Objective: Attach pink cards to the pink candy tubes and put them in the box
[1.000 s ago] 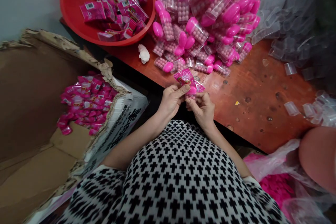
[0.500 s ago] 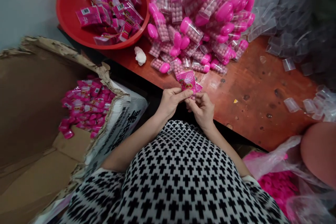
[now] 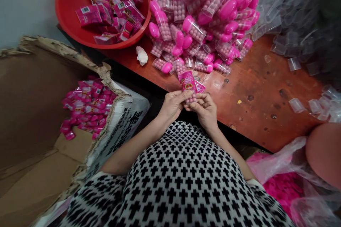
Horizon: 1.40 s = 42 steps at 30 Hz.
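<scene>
Red-brown tabletop (image 3: 255, 95) is lying ahead; near its edge my left hand (image 3: 174, 103) and right hand (image 3: 204, 108) are pinching a clear, pink-beaded tube (image 3: 191, 98), seemingly fitting printed pink film (image 3: 188, 81); smoothing is likely needed next.

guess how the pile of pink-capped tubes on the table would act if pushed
The pile would probably slump, since its tubes lie jumbled at many angles. Single ones may roll, given their round sides. They seem likely stiff: the clear walls look undented around the beads.
</scene>
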Tool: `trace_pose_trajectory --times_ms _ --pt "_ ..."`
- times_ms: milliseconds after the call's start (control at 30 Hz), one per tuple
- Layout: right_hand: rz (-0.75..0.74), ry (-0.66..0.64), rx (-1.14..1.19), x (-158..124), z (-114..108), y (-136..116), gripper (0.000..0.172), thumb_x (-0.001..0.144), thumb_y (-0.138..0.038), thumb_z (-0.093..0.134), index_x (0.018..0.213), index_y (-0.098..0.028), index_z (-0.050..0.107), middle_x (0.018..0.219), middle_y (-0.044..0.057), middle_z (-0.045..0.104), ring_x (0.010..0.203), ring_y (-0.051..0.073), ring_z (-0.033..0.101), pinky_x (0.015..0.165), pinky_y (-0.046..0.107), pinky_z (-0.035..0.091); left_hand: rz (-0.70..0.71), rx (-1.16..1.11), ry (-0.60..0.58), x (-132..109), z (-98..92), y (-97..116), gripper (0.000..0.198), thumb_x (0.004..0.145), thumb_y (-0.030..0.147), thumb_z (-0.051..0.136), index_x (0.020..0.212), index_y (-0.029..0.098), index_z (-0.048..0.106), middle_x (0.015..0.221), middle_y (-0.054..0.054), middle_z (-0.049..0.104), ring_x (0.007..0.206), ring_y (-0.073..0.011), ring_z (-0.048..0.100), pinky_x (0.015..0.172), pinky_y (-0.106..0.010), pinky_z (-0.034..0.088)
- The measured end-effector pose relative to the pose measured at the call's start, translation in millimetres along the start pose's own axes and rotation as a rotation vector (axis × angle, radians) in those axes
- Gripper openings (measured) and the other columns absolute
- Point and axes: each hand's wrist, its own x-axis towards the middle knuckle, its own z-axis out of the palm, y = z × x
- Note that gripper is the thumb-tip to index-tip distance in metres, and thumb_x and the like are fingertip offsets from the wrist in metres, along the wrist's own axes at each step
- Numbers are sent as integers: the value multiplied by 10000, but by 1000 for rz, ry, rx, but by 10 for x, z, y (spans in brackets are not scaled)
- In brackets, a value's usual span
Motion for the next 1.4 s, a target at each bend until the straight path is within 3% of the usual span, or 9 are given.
trace_pose_trajectory --times_ms 267,367,500,600,767,933,1167,1300,1400 --pt "33 21 -32 91 101 -34 513 588 -474 895 813 -232 503 621 -84 692 484 113 663 508 239 601 15 -7 -13 -178 2 27 332 535 314 937 651 105 707 627 -29 663 545 -94 576 523 -213 460" --pt "5 4 -67 83 72 -71 481 621 -458 877 844 -226 521 677 -52 727 531 126 687 500 231 588 250 -120 84 -316 -110 245 309 677 433 860 782 174 729 835 -47 757 813 -179 709 763 -290 571" --pt "-68 79 -126 104 -76 -162 380 725 -454 812 836 -214 539 699 -26 733 519 111 672 473 208 558 578 -179 265 -369 -291 471 457 819 661 637 1007 256 730 1004 -12 772 1002 -184 705 983 -318 534" --pt "-128 153 -172 126 -188 -230 365 761 -483 780 820 -212 543 664 -31 710 487 100 642 458 204 541 565 139 256 -202 -321 360 391 741 521 789 1039 274 737 1064 -28 760 1117 -212 674 1018 -314 500" --pt "-174 208 -204 100 -270 -276 339 780 -464 777 801 -205 559 633 -44 681 452 83 604 456 195 529 601 948 -84 222 -229 -25 334 704 216 836 1024 278 768 1300 -64 684 1385 -267 476 1221 -397 243" --pt "-149 205 -229 82 -295 -257 314 792 -442 769 804 -197 573 646 -33 691 479 84 616 470 188 517 687 1196 -73 403 -223 -166 177 839 285 714 1004 300 774 1277 -67 692 1359 -298 463 1195 -469 227" --pt "-237 295 -404 182 -319 -201 330 808 -482 735 921 -212 582 840 -1 684 706 116 667 593 224 554 865 1136 21 467 -243 -255 120 870 296 691 939 289 789 1122 -55 752 1231 -267 566 1130 -464 361" --pt "-226 203 -334 278 -301 -167 459 753 -461 788 1068 -255 526 891 -18 675 773 130 662 665 250 558 1005 1148 -40 372 -209 -254 176 913 319 640 996 249 779 1200 -67 732 1204 -237 600 1097 -451 439" --pt "-162 104 -220 319 -270 -224 484 726 -438 808 1063 -259 511 770 -58 660 676 114 636 684 258 545 855 978 -40 233 -165 -176 286 862 406 705 1084 233 757 1228 -84 718 1162 -235 635 1071 -422 477"
